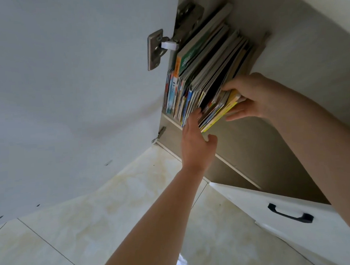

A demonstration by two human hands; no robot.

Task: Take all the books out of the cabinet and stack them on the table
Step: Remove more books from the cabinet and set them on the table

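so: thin books, grab as a bundle

books (199, 74) stand packed on the cabinet (288, 47) shelf. right hand (248, 98) pinches the rightmost few; left hand (195, 139) open, fingers flat on spines. thin, floppy, glossy, so probably slippery: clamp both faces near the bottom. no print legible

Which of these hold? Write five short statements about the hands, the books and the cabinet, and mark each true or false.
1. The right hand grips a bundle of books on the shelf. True.
2. The left hand holds the black handle. False: it reaches with straight fingers to the books' lower edge; the black handle is untouched.
3. The row of books stands in the cabinet. True.
4. The cabinet door is closed. False: it is swung open, hinge exposed.
5. Every book lies on the floor. False: the floor shows no book.
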